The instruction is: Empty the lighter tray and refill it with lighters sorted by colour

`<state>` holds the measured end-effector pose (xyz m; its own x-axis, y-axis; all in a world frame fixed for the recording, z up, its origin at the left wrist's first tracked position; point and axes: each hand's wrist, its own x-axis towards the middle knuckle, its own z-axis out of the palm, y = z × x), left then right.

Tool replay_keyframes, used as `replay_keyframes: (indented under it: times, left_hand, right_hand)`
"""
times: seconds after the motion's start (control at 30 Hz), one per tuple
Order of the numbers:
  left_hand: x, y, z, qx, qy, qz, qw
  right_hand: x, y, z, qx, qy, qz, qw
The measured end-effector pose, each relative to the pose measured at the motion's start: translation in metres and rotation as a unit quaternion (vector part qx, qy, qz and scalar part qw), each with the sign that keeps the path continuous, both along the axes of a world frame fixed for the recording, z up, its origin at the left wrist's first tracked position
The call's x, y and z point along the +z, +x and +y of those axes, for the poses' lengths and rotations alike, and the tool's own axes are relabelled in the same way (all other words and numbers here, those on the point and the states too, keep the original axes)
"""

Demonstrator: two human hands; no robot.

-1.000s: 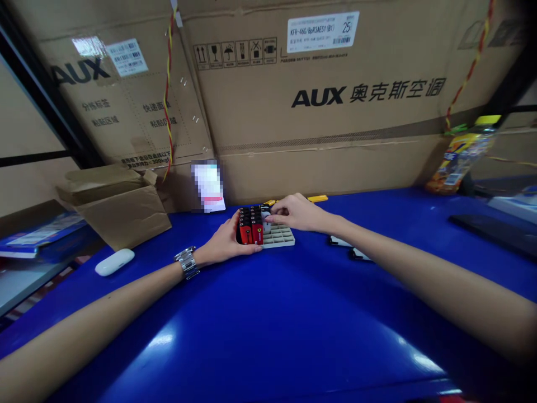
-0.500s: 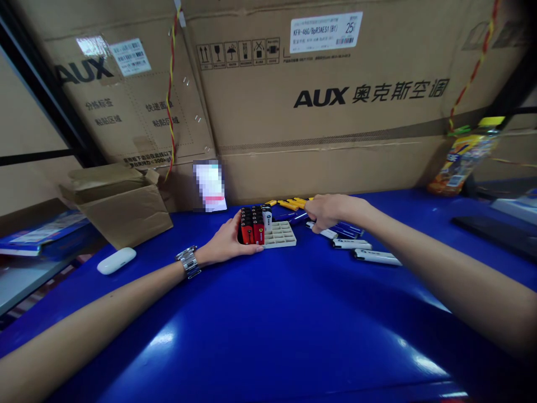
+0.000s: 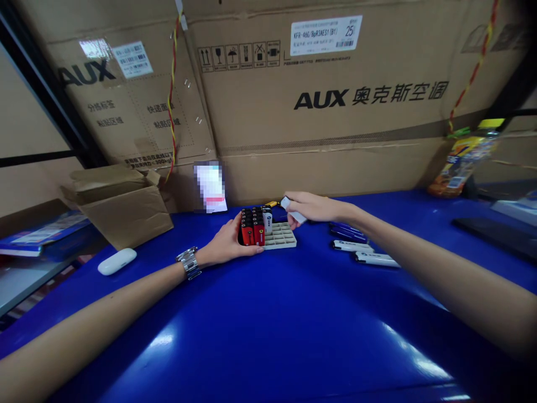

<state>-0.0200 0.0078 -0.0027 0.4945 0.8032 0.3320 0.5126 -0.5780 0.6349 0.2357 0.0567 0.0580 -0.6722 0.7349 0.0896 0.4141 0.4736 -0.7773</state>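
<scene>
While the left hand (image 3: 224, 242) rests open against upright red-and-black lighters (image 3: 250, 227) in a beige plastic grid tray (image 3: 282, 242) near the blue counter's (image 3: 268, 313) far edge, the right hand (image 3: 315, 207) grips a white lighter (image 3: 292, 209) just right of the tray, long axis slanting down rightward; the hand hides part of it.

On the big cardboard carton (image 3: 369, 98) in front of me I read "AUX 奥克斯空调" in black, and its white sticker (image 3: 326, 35) says "KFR-46G/BpR3AES1(B1)" with a circled "25". The carton's left panel (image 3: 86, 73) repeats "AUX", above "分拣标签", "快速面单" and "粘贴区域", and a barcode label (image 3: 133, 59) sits beside it. The print on the white lighter (image 3: 292, 209) in my right hand (image 3: 314, 207) is too small to read.
</scene>
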Motion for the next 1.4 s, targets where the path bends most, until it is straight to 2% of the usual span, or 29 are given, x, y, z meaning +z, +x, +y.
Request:
replay_keyframes:
  times: [0.07,0.13,0.2,0.3,0.37,0.47,0.6,0.8,1.0,1.23,1.4]
  left_hand:
    - [0.000,0.000,0.000,-0.002,0.002,-0.001,1.000]
    - [0.000,0.001,0.000,-0.003,0.004,-0.001,1.000]
    - [0.001,0.001,0.000,-0.001,0.004,0.000,1.000]
    - [0.001,0.002,0.000,-0.007,0.005,-0.001,1.000]
    - [0.001,0.002,0.000,-0.010,0.003,-0.003,1.000]
    - [0.001,0.002,0.000,-0.006,-0.001,-0.002,1.000]
    - [0.000,0.002,0.001,-0.011,0.004,-0.002,1.000]
    - [0.000,0.001,0.001,-0.009,0.015,0.003,1.000]
    - [0.002,0.003,-0.001,0.003,0.018,0.010,1.000]
    - [0.001,0.002,-0.001,0.010,0.017,0.012,1.000]
    - [0.001,0.002,-0.001,0.000,0.012,0.006,1.000]
  right_hand:
    - [-0.008,-0.008,-0.002,-0.017,-0.085,0.110,0.990]
    - [-0.017,-0.017,-0.004,-0.032,-0.126,0.201,0.971]
    - [-0.026,-0.026,-0.008,-0.042,-0.147,0.241,0.958]
    - [-0.038,-0.035,-0.013,-0.076,-0.163,0.245,0.953]
    - [-0.044,-0.039,-0.015,-0.101,-0.148,0.257,0.950]
    - [-0.050,-0.042,-0.017,-0.143,-0.088,0.267,0.949]
    - [-0.051,-0.042,-0.020,-0.192,-0.009,0.228,0.955]
    - [-0.054,-0.041,-0.017,-0.161,-0.023,0.253,0.954]
    - [-0.056,-0.042,-0.014,-0.174,-0.008,0.240,0.955]
    - [-0.051,-0.043,-0.019,-0.205,0.086,0.190,0.956]
    - [-0.048,-0.044,-0.021,-0.203,0.104,0.194,0.954]
